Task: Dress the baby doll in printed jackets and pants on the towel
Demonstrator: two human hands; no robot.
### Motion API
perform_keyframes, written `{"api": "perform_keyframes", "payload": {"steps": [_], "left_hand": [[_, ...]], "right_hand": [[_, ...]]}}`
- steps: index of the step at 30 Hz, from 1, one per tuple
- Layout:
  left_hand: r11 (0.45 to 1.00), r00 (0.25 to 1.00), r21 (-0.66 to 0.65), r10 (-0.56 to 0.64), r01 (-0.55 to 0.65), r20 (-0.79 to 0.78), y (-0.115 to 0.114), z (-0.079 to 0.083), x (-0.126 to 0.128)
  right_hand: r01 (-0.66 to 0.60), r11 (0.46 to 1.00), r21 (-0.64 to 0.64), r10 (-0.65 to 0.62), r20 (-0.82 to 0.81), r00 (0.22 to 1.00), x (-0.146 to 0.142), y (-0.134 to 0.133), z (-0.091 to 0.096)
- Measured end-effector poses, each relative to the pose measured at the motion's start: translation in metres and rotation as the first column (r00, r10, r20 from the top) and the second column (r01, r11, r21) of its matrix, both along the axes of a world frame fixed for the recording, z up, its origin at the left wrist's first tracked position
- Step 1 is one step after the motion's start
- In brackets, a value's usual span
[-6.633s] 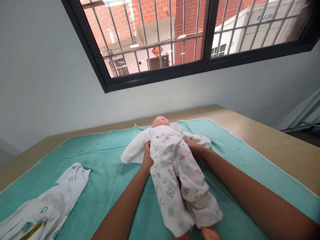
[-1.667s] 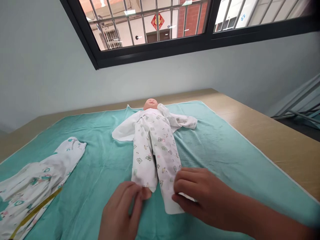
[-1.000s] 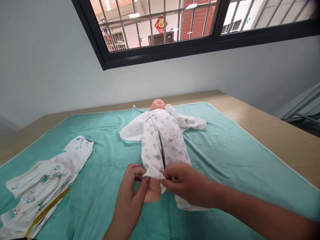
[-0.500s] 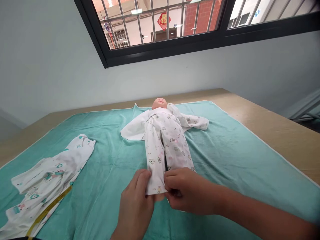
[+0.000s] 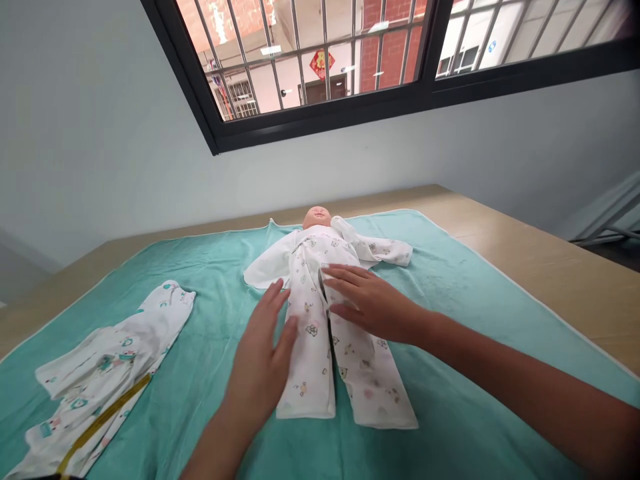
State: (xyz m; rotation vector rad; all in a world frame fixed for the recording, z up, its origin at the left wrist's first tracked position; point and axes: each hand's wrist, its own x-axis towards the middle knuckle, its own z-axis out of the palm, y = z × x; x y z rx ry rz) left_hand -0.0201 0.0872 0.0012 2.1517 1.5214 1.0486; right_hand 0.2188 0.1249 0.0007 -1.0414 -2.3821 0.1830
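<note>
A baby doll [image 5: 317, 217] lies face up in the middle, its head toward the wall. White printed baby clothes [image 5: 306, 380] cover its body, and both trouser legs lie flat toward me with the feet hidden inside. One sleeve, on the right, is spread out; a plain white flap of the garment reaches out on the left. My left hand [image 5: 263, 353] is beside the left trouser leg, fingers stretched and holding nothing. My right hand [image 5: 373, 303] rests over the upper part of the right trouser leg, fingers extended, near the gap between the legs.
Beneath the doll spreads a green blanket [image 5: 215, 373] on a wooden table [image 5: 505, 247]. To the left lies another printed white baby garment [image 5: 120, 360] with a yellow measuring tape [image 5: 103, 417] across it. Behind are a wall and a barred window with a dark frame [image 5: 320, 117].
Both hands have let go of the left trouser leg's cuff and moved up along the legs. The cuff now covers the foot that was peeking out. The view has tilted up slightly.
</note>
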Motion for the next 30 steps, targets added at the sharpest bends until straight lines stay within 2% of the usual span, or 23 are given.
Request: {"api": "perform_keyframes", "payload": {"steps": [2, 4, 5, 7, 8, 10, 13, 16, 19, 22, 24, 26, 30], "left_hand": [[0.989, 0.986, -0.039, -0.145, 0.142, -0.084, 0.018, -0.003, 0.024], [0.949, 0.941, -0.118, -0.307, 0.292, -0.145, 0.028, -0.006, 0.039], [0.936, 0.930, -0.149, -0.338, 0.318, -0.140, 0.032, -0.005, 0.043], [0.956, 0.962, -0.148, -0.265, 0.253, -0.062, 0.047, -0.003, 0.044], [0.976, 0.983, -0.124, -0.182, 0.181, 0.002, 0.059, -0.002, 0.043], [0.996, 0.990, -0.071, -0.045, 0.055, 0.135, 0.093, 0.000, 0.040], [0.987, 0.956, -0.159, 0.053, -0.007, 0.289, 0.151, -0.003, 0.038], [0.981, 0.950, -0.192, 0.020, 0.042, 0.311, 0.191, -0.005, 0.039], [0.959, 0.951, -0.245, -0.067, 0.145, 0.302, 0.204, -0.002, 0.037], [0.919, 0.948, -0.322, -0.131, 0.226, 0.290, 0.207, 0.004, 0.030], [0.897, 0.945, -0.352, -0.173, 0.268, 0.279, 0.211, 0.006, 0.026], [0.898, 0.939, -0.325, -0.211, 0.296, 0.271, 0.217, 0.005, 0.024], [0.949, 0.944, -0.175, -0.217, 0.264, 0.248, 0.229, -0.003, 0.027]], "right_hand": [[0.049, 0.999, 0.024, -0.051, 0.076, 0.996, 0.005, 0.005, -0.008], [-0.011, 0.998, -0.069, 0.020, 0.117, 0.993, 0.011, -0.002, -0.012], [-0.064, 0.988, -0.140, 0.079, 0.108, 0.991, 0.015, -0.008, -0.012], [-0.131, 0.954, -0.271, 0.141, 0.019, 0.990, 0.022, -0.018, -0.007], [-0.126, 0.939, -0.319, 0.116, -0.048, 0.992, 0.024, -0.020, -0.003], [-0.056, 0.930, -0.364, -0.018, -0.197, 0.980, 0.025, -0.013, 0.005], [0.051, 0.952, -0.301, -0.171, -0.389, 0.905, 0.017, 0.026, 0.011], [0.171, 0.960, -0.220, -0.259, -0.475, 0.841, 0.008, 0.083, 0.009], [0.278, 0.945, -0.170, -0.324, -0.399, 0.858, 0.005, 0.134, 0.007], [0.318, 0.924, -0.213, -0.373, -0.314, 0.873, 0.007, 0.165, 0.008], [0.278, 0.912, -0.300, -0.366, -0.292, 0.884, 0.010, 0.174, 0.010], [0.210, 0.908, -0.363, -0.319, -0.272, 0.908, 0.012, 0.177, 0.011], [0.192, 0.927, -0.323, -0.287, -0.279, 0.916, 0.014, 0.176, 0.005]]}}
